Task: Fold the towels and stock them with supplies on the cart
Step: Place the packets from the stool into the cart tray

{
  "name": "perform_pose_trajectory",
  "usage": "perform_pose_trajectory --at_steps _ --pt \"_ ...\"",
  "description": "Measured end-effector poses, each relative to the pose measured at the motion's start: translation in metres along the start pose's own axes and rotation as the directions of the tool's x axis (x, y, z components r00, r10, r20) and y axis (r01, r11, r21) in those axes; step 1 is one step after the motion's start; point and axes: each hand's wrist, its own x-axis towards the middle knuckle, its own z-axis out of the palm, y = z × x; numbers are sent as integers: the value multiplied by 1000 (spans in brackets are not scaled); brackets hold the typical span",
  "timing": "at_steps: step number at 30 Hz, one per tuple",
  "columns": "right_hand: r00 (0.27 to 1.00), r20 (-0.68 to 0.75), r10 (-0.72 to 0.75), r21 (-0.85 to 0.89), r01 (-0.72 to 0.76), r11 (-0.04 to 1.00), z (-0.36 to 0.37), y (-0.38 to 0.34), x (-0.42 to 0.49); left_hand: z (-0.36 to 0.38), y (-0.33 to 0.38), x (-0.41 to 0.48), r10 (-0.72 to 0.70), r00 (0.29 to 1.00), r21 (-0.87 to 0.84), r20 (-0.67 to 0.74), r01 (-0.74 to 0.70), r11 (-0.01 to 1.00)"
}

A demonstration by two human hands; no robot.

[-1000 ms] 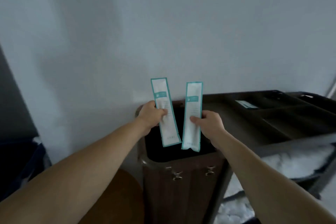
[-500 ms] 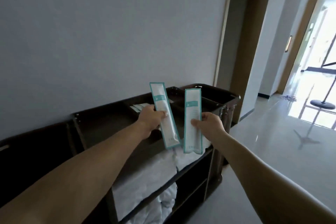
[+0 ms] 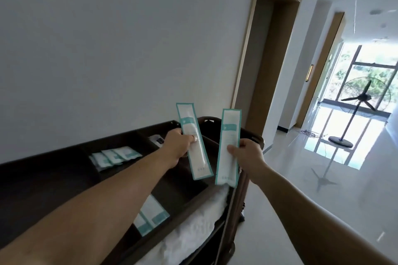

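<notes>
My left hand [image 3: 178, 144] pinches a long white sachet with a teal border, the left sachet [image 3: 193, 142], held upright over the cart's top tray. My right hand [image 3: 247, 154] pinches a second one of the same kind, the right sachet [image 3: 228, 148], above the cart's right end. The dark brown cart [image 3: 189, 211] runs along the wall. Its top compartments hold several teal-and-white packets [image 3: 115, 156] at the back and more packets [image 3: 150, 219] in a front compartment. White folded towels [image 3: 193, 234] lie on the shelf below.
A grey wall stands behind the cart. A wood-framed doorway [image 3: 269, 54] opens just past the cart's right end. The shiny corridor floor [image 3: 301, 189] stretches to the right, with a standing fan [image 3: 364, 101] before a bright window.
The view has swung right along the cart, from its left bin to its right end. Both hands keep hold of their sachets, now over the right-hand compartments.
</notes>
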Motion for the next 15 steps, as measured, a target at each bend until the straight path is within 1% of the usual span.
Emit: perform_pose_trajectory --at_steps 2,4,6,9,12,15 --pt "1000 14 -10 -14 10 1000 10 4 28 -2 -2 24 12 1000 8 -25 -12 1000" --pt "999 48 -9 -36 11 999 22 9 52 -5 -7 42 -10 998 16 -63 11 1000" --pt "995 103 6 -41 -2 999 35 16 72 -10 -12 57 -31 992 18 -122 33 999" --pt "973 227 41 -18 -38 999 57 25 101 -16 -18 78 -21 973 32 -231 29 999" --pt "916 398 45 -66 -20 998 84 39 123 -21 -27 88 -6 933 91 -359 41 995" --pt "809 584 64 -155 34 987 109 58 135 -23 -34 89 -6 872 138 -489 84 987"
